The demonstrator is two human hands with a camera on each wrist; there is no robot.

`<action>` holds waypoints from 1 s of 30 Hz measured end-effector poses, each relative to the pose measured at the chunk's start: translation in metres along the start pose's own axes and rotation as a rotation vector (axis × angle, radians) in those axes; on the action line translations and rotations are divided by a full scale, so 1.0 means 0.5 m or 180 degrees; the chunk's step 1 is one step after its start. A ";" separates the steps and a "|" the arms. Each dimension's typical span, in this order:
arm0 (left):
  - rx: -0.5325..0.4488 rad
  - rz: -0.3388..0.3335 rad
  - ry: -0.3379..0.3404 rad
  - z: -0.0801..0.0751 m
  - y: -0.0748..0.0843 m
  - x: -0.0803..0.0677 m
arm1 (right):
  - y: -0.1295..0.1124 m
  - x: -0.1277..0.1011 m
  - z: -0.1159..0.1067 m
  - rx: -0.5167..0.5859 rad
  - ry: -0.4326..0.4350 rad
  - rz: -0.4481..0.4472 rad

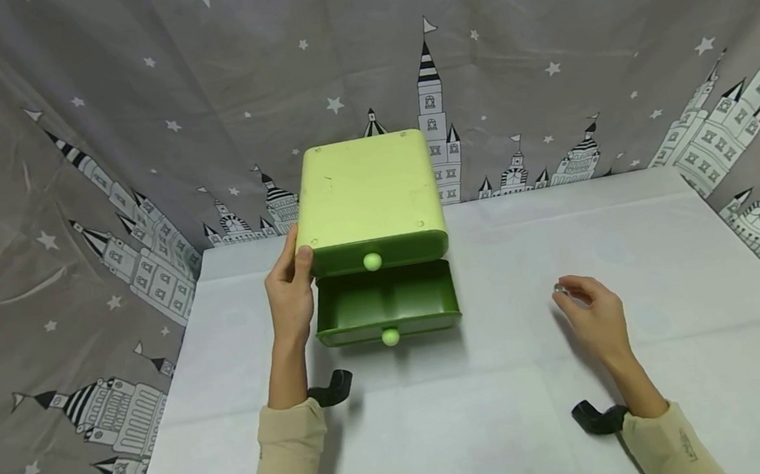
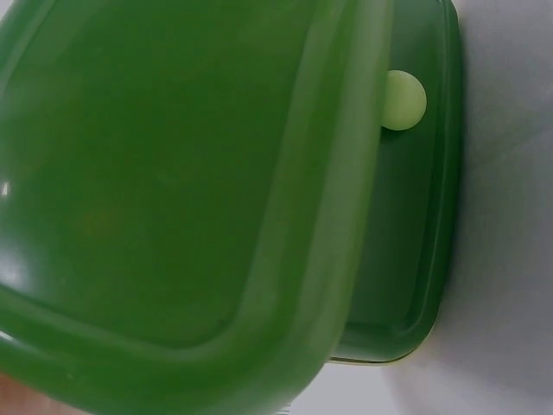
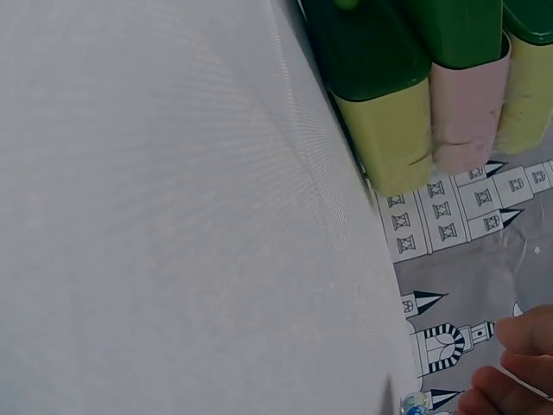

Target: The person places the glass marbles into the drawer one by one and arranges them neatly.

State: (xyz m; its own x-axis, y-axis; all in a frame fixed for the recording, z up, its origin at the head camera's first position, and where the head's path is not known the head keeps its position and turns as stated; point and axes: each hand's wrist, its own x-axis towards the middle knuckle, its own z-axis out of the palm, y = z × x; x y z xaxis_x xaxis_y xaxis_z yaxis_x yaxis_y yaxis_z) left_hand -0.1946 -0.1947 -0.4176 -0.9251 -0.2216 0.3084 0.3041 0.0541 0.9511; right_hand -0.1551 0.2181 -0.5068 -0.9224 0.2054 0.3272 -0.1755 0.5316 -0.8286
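Observation:
A small drawer cabinet [image 1: 368,188] with a pale yellow-green top stands near the back of the table. One green drawer [image 1: 387,306] below the top one is pulled out, and its inside shows no contents. My left hand [image 1: 291,296] grips the cabinet's left side, thumb at the front corner and fingers along the side. In the left wrist view, a green drawer front fills most of the picture, with a round knob [image 2: 404,101] on the drawer beyond. Off to the cabinet's right, my right hand [image 1: 595,316] pinches a small glass marble [image 3: 416,403] between thumb and fingertips, above the table.
White cloth covers the table [image 1: 495,410]. A grey curtain [image 1: 333,56] with castles and stars hangs behind and at the sides. From the right wrist view, the cabinet has a pink middle tier [image 3: 469,112] between yellow ones. Black straps [image 1: 599,418] sit at both wrists.

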 end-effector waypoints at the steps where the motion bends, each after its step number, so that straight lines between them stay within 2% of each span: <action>1: -0.0006 -0.0002 -0.0005 0.000 0.001 0.000 | 0.002 0.000 0.000 -0.0001 -0.0002 0.0012; 3: 0.0015 -0.0008 -0.0012 0.002 0.006 0.000 | 0.006 0.001 -0.001 -0.0022 -0.0008 0.0027; 9: 0.0043 -0.0092 -0.0010 0.014 0.056 -0.015 | 0.016 0.002 -0.001 -0.0252 0.0044 0.0030; 16: 0.0020 0.0026 0.0023 0.002 -0.001 -0.003 | 0.026 0.001 0.000 -0.0398 -0.0046 0.0038; 22: 0.0020 0.0065 0.0012 0.004 -0.002 -0.004 | 0.027 0.002 -0.002 -0.0541 -0.0152 0.0053; 30: -0.0018 -0.0012 0.0016 0.004 0.002 -0.004 | 0.030 0.006 0.001 -0.0668 -0.0201 0.0061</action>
State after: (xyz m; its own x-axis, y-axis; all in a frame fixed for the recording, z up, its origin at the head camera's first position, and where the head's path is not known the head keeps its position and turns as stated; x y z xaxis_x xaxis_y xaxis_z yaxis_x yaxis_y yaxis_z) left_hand -0.1926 -0.1923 -0.4173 -0.9251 -0.2268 0.3047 0.3019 0.0478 0.9521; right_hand -0.1608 0.2263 -0.5186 -0.9457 0.1689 0.2777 -0.0882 0.6889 -0.7194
